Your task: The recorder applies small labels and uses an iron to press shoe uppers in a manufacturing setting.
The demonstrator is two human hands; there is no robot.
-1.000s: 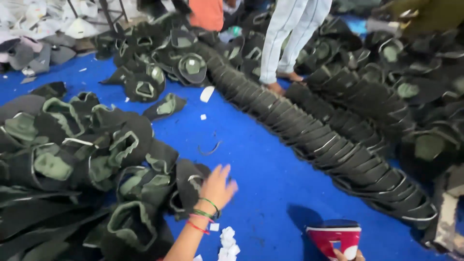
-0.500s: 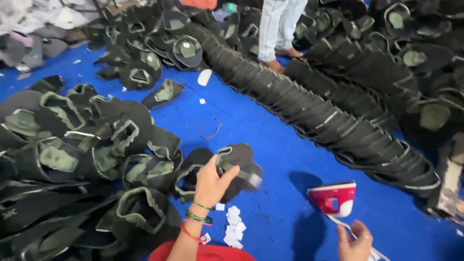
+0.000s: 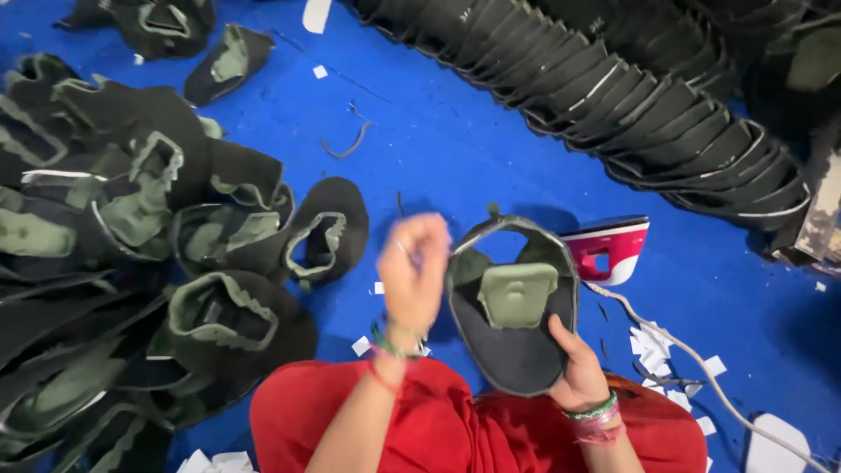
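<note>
bright even light from above, soft shadows on the blue floor (image 3: 455,149), left hand (image 3: 412,276) smeared by motion blur, rest fairly sharp, no glare

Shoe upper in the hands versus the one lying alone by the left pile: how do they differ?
The held upper is lifted off the floor, gripped by the right hand with the left hand at its rim; the loose upper lies untouched on the blue floor. The held upper shows its tongue flat-on; the loose one lies curled. Both are black with green lining.
</note>
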